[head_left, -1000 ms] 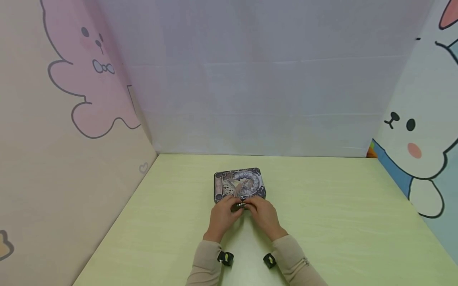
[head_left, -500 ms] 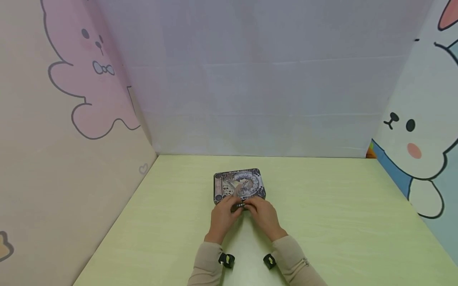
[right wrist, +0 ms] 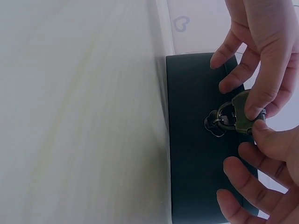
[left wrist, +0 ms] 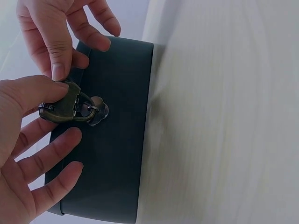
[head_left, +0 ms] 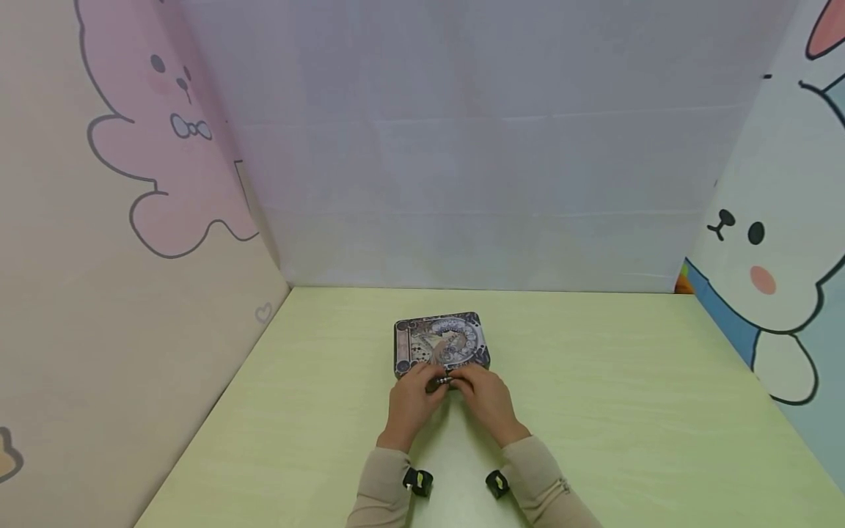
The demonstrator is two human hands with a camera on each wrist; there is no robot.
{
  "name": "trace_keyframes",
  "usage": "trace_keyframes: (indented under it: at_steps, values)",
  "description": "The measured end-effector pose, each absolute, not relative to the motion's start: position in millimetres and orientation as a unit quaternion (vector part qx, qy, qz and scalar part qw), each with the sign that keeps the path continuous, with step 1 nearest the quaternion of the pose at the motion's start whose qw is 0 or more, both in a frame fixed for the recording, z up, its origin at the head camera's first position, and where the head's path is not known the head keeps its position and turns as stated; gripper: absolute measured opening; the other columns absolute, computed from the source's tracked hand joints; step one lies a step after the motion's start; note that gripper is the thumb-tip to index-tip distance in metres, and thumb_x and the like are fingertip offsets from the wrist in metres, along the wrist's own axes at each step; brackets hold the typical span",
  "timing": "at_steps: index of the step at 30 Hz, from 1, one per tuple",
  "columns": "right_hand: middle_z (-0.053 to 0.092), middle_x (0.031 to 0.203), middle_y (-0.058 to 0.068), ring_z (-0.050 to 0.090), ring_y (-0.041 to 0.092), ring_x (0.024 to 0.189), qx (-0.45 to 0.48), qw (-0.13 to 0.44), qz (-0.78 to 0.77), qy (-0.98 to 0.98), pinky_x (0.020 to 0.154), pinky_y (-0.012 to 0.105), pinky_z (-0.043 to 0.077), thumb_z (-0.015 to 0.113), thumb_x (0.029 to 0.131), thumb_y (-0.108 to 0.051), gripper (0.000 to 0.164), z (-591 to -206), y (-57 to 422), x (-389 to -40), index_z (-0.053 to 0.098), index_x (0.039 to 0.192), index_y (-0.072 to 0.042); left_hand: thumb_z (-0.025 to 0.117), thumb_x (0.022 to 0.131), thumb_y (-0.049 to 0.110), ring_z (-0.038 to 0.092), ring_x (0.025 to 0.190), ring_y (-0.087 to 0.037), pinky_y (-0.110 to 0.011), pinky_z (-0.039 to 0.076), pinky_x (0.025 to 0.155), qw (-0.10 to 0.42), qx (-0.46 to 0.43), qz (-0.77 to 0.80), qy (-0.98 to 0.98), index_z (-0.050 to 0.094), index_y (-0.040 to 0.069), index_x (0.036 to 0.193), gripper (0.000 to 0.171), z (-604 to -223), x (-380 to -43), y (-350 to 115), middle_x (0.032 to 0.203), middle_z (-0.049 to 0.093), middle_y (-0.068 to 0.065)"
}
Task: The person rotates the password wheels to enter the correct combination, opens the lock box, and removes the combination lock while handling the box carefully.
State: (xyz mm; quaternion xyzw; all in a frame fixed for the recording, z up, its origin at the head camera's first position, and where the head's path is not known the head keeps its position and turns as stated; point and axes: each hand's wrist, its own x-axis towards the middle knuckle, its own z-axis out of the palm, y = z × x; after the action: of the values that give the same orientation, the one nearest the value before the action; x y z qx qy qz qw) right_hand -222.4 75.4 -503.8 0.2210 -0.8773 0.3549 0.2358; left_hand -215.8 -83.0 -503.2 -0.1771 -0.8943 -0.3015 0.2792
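Observation:
A tin box [head_left: 444,339] with a printed lid lies on the table, its dark front [left wrist: 112,154] toward me. From the round metal clasp [left wrist: 99,112] on that front hangs a bronze-coloured combination padlock [left wrist: 65,105], its shackle passing through the clasp's loop. My left hand [head_left: 409,403] pinches the padlock's body with the thumb on top, its other fingers spread along the box front. On the padlock's other side, my right hand [head_left: 487,400] has thumb and index finger at the body's end, near the number dials [left wrist: 46,106]. Its remaining fingers are bent loosely beside the box.
The pale green table [head_left: 594,381] reaches to a light back wall [head_left: 488,147]. Side panels with cartoon animals [head_left: 759,242] stand to left and right. A black strap device [head_left: 418,482] sits at each wrist.
The head view has tilted very slightly. Both hands stay at the padlock, with no other clear movement.

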Motion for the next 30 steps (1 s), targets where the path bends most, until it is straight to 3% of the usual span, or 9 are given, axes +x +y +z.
trace_keyframes:
  at_steps: [18,30]
  values:
    - [0.071,0.09,0.006,0.069,0.022,0.08,0.215,0.225,0.363,-0.878,0.071,0.039,0.056,0.076,0.084,-0.005,0.008,-503.4,74.4,-222.4,0.074,0.091,-0.008,0.083,0.08,0.013,0.066,0.075,-0.015,-0.034,0.056,0.065,0.273,-0.18,-0.301,-0.896,0.075,0.012,0.091,0.013,-503.9,-216.4,-84.7,0.087,0.067,0.001]
    - [0.074,0.084,0.004,0.068,0.018,0.069,0.2,0.186,0.399,-0.875,0.062,0.033,0.054,0.075,0.086,-0.006,0.008,-505.2,75.1,-221.4,0.074,0.093,-0.01,0.081,0.079,0.0,0.065,0.076,-0.019,-0.027,0.057,0.069,0.239,-0.19,-0.383,-0.872,0.073,0.004,0.091,0.015,-510.3,-216.4,-84.5,0.086,0.064,-0.004]
